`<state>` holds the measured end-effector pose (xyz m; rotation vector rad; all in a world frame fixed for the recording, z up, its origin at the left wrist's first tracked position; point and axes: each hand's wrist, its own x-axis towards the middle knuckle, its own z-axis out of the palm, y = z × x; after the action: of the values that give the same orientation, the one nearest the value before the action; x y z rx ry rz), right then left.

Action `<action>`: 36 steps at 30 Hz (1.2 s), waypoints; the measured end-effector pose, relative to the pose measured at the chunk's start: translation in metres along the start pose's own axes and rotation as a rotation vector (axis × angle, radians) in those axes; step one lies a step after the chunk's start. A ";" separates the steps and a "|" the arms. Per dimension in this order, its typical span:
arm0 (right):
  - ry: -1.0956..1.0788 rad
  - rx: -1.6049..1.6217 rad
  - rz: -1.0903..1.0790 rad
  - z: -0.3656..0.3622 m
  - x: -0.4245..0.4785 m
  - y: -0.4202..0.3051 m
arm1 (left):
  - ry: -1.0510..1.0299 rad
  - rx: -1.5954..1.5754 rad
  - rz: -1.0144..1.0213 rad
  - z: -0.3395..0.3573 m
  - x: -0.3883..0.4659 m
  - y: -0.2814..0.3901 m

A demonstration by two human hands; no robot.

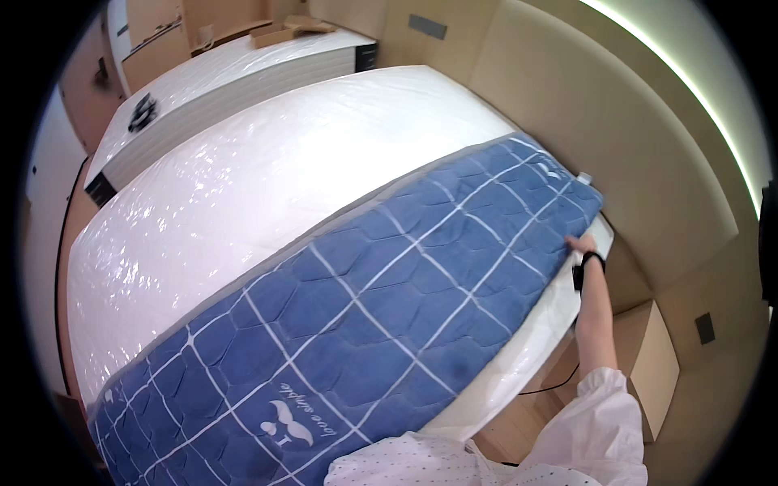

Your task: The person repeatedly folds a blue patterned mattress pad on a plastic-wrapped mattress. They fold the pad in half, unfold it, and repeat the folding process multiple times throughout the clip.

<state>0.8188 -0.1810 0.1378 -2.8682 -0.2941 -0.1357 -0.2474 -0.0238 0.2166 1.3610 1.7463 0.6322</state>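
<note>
A blue quilted mattress pad (389, 291) with white grid lines lies over the near part of a plastic-wrapped white mattress (243, 176). Beyond its long grey edge the glossy wrap is bare. My right hand (582, 244), with a black band on the wrist, is at the pad's right edge near the headboard end. The fingers rest on or round that edge; whether they grip it I cannot make out. A small white tag (584, 178) sticks out at the pad's far right corner. My left hand is out of view.
A padded beige headboard (583, 121) runs along the right. A second wrapped mattress (231, 85) lies farther off, bearing an open cardboard box (273, 35) and a dark object (143, 113). A wooden nightstand (653, 370) is beside my right arm, with a thin cable (550, 387) near the floor.
</note>
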 end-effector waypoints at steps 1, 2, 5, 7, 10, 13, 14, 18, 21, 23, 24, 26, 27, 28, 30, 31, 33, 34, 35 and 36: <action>-0.149 0.193 0.192 -0.006 -0.009 0.030 | 0.034 -0.049 -0.077 -0.008 -0.011 -0.032; -0.153 0.399 0.168 -0.002 -0.017 0.050 | 0.073 -0.093 -0.139 -0.009 -0.022 -0.052; -0.257 0.996 0.248 0.007 -0.027 0.049 | 0.164 -0.227 -0.302 -0.016 -0.044 -0.106; -0.256 1.244 0.236 -0.001 -0.019 0.037 | 0.217 -0.331 -0.390 -0.023 -0.056 -0.141; -0.033 1.302 -0.055 -0.038 -0.014 -0.019 | 0.290 -0.461 -0.483 -0.043 -0.075 -0.189; 0.034 1.169 -0.593 -0.101 -0.055 -0.086 | 0.315 -0.551 -0.536 -0.064 -0.101 -0.228; 0.013 1.054 -0.757 -0.115 -0.075 -0.096 | 0.314 -0.579 -0.544 -0.068 -0.107 -0.240; -0.124 0.644 -1.277 -0.161 -0.165 -0.127 | 0.358 -0.612 -0.527 -0.065 -0.128 -0.275; -0.392 0.340 -1.390 -0.165 -0.217 -0.117 | 0.305 -0.706 -0.453 -0.033 -0.146 -0.254; -0.400 0.224 -1.480 -0.152 -0.224 -0.098 | 0.242 -0.744 -0.371 -0.027 -0.155 -0.236; -0.390 0.170 -1.527 -0.144 -0.225 -0.088 | 0.252 -0.747 -0.369 -0.026 -0.155 -0.239; -0.462 0.195 -1.480 -0.116 -0.215 -0.063 | 0.245 -0.747 -0.354 -0.029 -0.158 -0.236; -0.543 0.144 -1.397 -0.111 -0.218 -0.056 | 0.215 -0.744 -0.348 -0.028 -0.160 -0.229; -0.445 0.038 -1.379 -0.111 -0.231 -0.057 | 0.218 -0.752 -0.341 -0.029 -0.164 -0.227; -0.242 -0.177 -1.326 -0.116 -0.261 -0.062 | 0.205 -0.745 -0.316 -0.030 -0.165 -0.218; -0.203 -0.064 -1.363 -0.115 -0.278 -0.070 | 0.203 -0.759 -0.306 -0.032 -0.164 -0.215; -0.122 0.161 -1.424 -0.114 -0.317 -0.092 | 0.240 -0.860 -0.276 -0.032 -0.151 -0.225; -0.077 0.147 -1.514 -0.116 -0.338 -0.103 | 0.260 -0.890 -0.272 -0.027 -0.144 -0.223; -0.030 0.136 -1.607 -0.117 -0.355 -0.113 | 0.298 -0.926 -0.291 -0.026 -0.138 -0.227; 0.063 0.138 -1.608 -0.100 -0.360 -0.115 | 0.320 -0.942 -0.311 -0.023 -0.134 -0.224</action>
<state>0.4373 -0.1653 0.2192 -1.7533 -2.2768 -0.4247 -0.3771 -0.2144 0.0918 0.3436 1.5066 1.3173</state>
